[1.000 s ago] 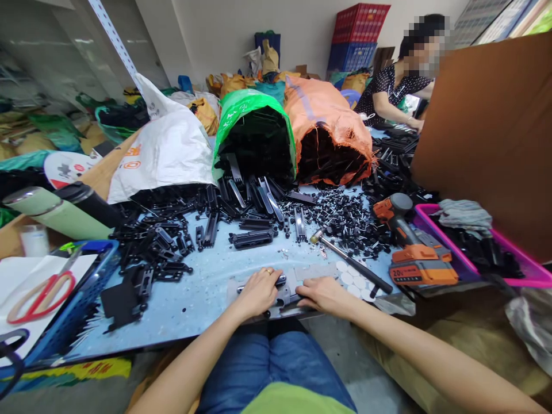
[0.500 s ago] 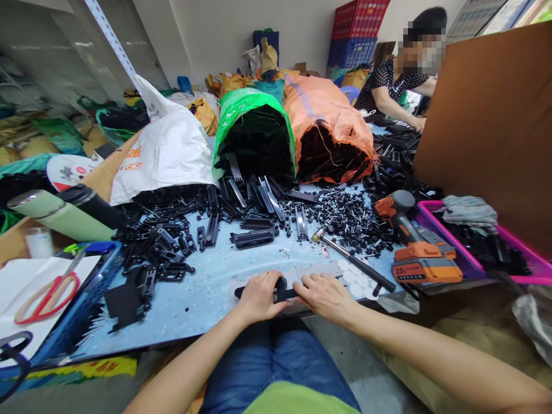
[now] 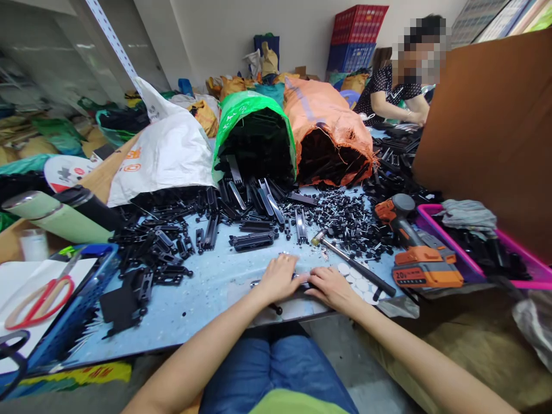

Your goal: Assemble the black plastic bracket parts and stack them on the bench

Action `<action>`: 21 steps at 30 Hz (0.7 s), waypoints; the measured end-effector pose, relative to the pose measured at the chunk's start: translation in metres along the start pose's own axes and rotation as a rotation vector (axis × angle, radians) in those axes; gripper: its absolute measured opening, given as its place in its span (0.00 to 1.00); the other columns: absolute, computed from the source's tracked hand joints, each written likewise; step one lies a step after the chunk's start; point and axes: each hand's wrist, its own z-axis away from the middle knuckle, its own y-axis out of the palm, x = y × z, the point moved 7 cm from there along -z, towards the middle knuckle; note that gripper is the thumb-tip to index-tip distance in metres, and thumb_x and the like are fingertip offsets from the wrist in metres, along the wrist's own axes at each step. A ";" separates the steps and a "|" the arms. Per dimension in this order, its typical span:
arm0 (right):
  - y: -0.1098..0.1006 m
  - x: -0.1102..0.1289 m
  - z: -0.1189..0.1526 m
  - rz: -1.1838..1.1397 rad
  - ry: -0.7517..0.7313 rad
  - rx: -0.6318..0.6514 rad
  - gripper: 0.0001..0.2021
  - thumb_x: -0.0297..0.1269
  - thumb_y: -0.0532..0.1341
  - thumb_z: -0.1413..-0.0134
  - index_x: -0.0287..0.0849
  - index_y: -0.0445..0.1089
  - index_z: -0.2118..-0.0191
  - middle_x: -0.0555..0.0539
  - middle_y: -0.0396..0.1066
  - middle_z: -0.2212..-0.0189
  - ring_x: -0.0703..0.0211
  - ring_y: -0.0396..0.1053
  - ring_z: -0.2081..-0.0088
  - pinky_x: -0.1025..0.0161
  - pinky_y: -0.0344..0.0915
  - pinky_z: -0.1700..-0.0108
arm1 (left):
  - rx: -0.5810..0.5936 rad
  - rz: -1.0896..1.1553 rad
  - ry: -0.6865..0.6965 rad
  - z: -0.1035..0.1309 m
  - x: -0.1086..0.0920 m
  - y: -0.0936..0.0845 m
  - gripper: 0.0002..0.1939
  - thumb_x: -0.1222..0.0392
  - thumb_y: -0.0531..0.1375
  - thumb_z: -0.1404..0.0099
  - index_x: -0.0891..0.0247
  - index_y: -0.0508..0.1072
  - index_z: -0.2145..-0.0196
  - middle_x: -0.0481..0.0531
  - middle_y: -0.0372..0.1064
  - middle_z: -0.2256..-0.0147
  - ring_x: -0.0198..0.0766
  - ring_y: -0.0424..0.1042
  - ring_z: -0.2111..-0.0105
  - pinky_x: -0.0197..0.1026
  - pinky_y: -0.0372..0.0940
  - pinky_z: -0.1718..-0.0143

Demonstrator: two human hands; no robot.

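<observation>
My left hand [image 3: 278, 280] bends its fingers round a slim black plastic part [image 3: 303, 284], mostly hidden beneath it. At the right end of this part, my right hand [image 3: 331, 287] closes its thumb and fingers on it. The two hands nearly touch, low over the table's front edge. A small black ball-ended piece [image 3: 276, 309] pokes out below my left hand; whether it belongs to the held part, I cannot tell. Beyond the hands lie black plastic brackets [image 3: 253, 240] and a hammer [image 3: 351, 263]. White round discs [image 3: 357, 280] are spread beside my right hand.
An orange-black cordless drill [image 3: 414, 253] stands at right by a pink bin [image 3: 472, 250]. Open green [image 3: 241, 103] and orange sacks [image 3: 323, 109] spill black parts rearward. Red scissors [image 3: 43, 299] lie left on a blue basket [image 3: 80, 305]. A co-worker [image 3: 388, 98] sits behind a brown board [image 3: 487, 132].
Both hands have shifted, the left one right and away from me, closing the gap between them. The black part is now more covered. The co-worker's arms have drawn closer together.
</observation>
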 end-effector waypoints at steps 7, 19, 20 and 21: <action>0.002 -0.007 0.024 -0.147 0.106 -0.014 0.16 0.48 0.50 0.40 0.41 0.66 0.60 0.45 0.66 0.64 0.57 0.63 0.62 0.60 0.57 0.59 | -0.061 -0.176 -0.329 -0.119 0.035 0.006 0.14 0.71 0.46 0.37 0.73 0.69 0.58 0.67 0.66 0.59 0.49 0.61 0.55 0.50 0.56 0.57; -0.033 -0.156 -0.080 0.092 0.652 0.051 0.12 0.33 0.51 0.42 0.37 0.67 0.55 0.38 0.68 0.59 0.52 0.63 0.55 0.59 0.58 0.55 | -0.073 -0.294 -0.347 -0.132 0.064 0.026 0.15 0.72 0.46 0.37 0.74 0.70 0.59 0.66 0.67 0.61 0.48 0.60 0.58 0.46 0.54 0.62; -0.030 -0.163 -0.090 0.089 0.663 0.079 0.11 0.30 0.53 0.44 0.35 0.68 0.57 0.37 0.69 0.61 0.52 0.64 0.56 0.59 0.59 0.56 | -0.076 -0.299 -0.340 -0.132 0.064 0.026 0.15 0.72 0.46 0.37 0.73 0.70 0.60 0.66 0.67 0.61 0.48 0.60 0.58 0.46 0.54 0.62; -0.028 -0.167 -0.099 0.079 0.662 0.101 0.10 0.28 0.54 0.46 0.34 0.69 0.60 0.36 0.70 0.63 0.52 0.66 0.58 0.59 0.59 0.58 | -0.078 -0.302 -0.336 -0.132 0.065 0.026 0.15 0.72 0.46 0.36 0.74 0.70 0.60 0.66 0.67 0.61 0.48 0.60 0.58 0.46 0.54 0.62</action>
